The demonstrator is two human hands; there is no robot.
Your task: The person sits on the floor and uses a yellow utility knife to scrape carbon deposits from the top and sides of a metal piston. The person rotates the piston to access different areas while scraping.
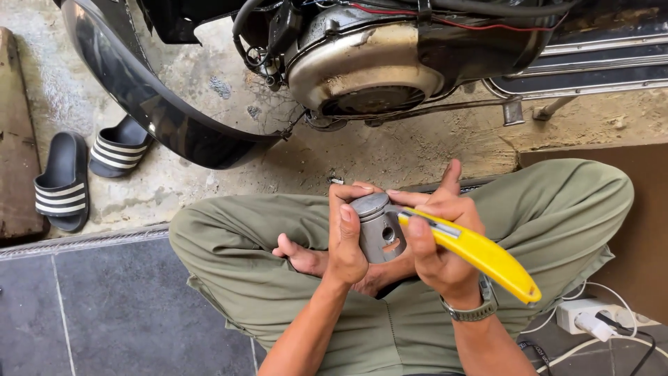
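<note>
My left hand (346, 240) grips a grey metal piston (378, 226) upright over my lap, fingers wrapped around its side. My right hand (438, 240) holds a yellow utility knife (480, 252), its blade end resting against the piston's upper edge. A metal watch (476, 310) sits on my right wrist. I sit cross-legged in olive trousers (236, 257).
A scooter's engine casing (365, 66) and black fender (139, 90) stand on the concrete just ahead. Two black striped slippers (62, 182) lie at the left beside a wooden board (14, 139). A white power strip with cables (584, 317) lies at my right knee.
</note>
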